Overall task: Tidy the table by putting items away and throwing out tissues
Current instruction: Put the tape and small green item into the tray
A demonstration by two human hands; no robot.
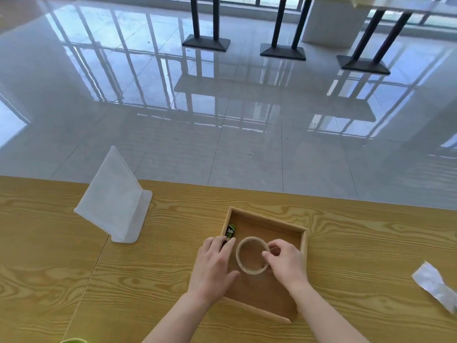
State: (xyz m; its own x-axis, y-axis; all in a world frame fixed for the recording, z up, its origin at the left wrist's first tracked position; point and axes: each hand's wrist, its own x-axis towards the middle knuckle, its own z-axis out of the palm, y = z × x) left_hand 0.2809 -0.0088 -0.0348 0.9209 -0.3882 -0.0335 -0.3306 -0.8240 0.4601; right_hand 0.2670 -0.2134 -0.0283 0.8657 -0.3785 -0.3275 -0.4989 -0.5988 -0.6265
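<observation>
Resting inside the wooden tray point(303, 246), the tape roll point(252, 256) is pinched by the right hand point(286, 262) — the left hand point(214, 264) grips a small green packet point(230, 233) at the tray's left wall; a tissue point(435, 285) lies well apart on the table point(99, 280).

We see the tray point(303, 246) on the table point(358, 226): tape roll point(252, 256) and small packet point(230, 233) inside it, sign stand point(116, 201) to its left, tissue point(435, 283) well to its right.
</observation>
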